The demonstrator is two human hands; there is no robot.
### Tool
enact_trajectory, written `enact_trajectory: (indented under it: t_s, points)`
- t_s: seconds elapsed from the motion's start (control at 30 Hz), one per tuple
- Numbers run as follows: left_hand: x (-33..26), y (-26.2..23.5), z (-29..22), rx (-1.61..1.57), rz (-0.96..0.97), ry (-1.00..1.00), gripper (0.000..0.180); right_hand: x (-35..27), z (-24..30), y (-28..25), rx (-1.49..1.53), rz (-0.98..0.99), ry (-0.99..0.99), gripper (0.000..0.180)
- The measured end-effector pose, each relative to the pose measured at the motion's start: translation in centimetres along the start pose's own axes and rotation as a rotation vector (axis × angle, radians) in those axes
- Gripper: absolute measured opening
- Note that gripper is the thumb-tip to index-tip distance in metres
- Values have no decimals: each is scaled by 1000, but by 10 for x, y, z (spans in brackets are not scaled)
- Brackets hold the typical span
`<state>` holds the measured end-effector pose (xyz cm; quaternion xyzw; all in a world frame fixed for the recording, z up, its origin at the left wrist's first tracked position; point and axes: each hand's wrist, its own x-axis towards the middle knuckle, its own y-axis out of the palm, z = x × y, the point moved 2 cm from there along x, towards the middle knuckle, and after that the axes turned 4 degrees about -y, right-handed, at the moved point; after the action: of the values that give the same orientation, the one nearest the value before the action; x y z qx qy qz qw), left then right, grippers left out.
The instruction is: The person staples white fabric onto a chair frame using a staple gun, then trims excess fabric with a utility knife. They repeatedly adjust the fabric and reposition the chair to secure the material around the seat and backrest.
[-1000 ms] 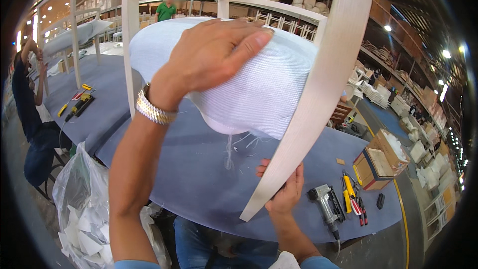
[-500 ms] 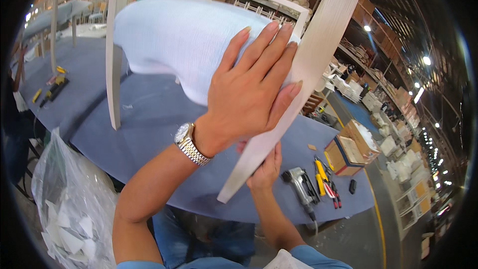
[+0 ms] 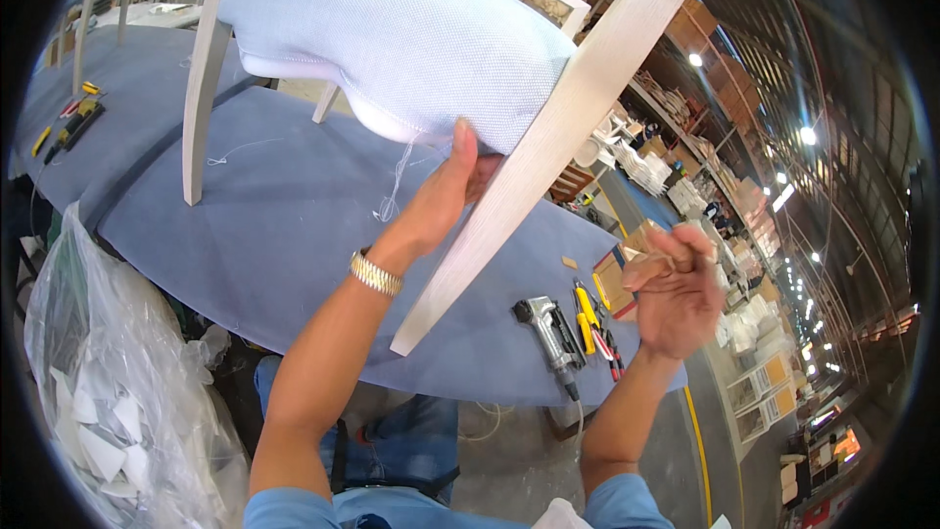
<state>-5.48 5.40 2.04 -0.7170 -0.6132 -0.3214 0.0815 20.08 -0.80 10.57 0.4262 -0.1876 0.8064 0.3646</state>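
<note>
A chair with a pale blue upholstered seat (image 3: 392,39) and whitewashed wooden legs stands on a blue-grey covered table. My left hand (image 3: 441,201), with a metal watch band at the wrist, is at the seat's lower edge beside the near right leg (image 3: 548,147). Its thumb presses up on the fabric; the other fingers go underneath, partly hidden behind the leg. Loose white thread (image 3: 394,186) hangs from the seam by this hand. Away from the chair, my right hand (image 3: 678,294) is raised at the right, half curled and slightly blurred, with nothing visible in it.
On the table (image 3: 264,264) at right lie a staple gun (image 3: 553,343) with an air hose, yellow- and red-handled hand tools (image 3: 592,323) and a cardboard box (image 3: 615,279). Other tools (image 3: 73,127) lie far left. A clear plastic bag (image 3: 108,353) of white scraps stands at lower left.
My left hand has moved from lying flat on the seat to its lower edge. My right hand has let go of the leg and risen to the right. The view has shifted.
</note>
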Motion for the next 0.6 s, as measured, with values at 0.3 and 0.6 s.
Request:
enact_trajectory:
  t_s: [0.3,0.6]
  points:
    - [-3,20,-10,-143,161,6,116,79,34,89,-981,495,-255,22]
    - [-8,18,-10,-44,77,49,96,114,-17,122,-1099,789,-348,16]
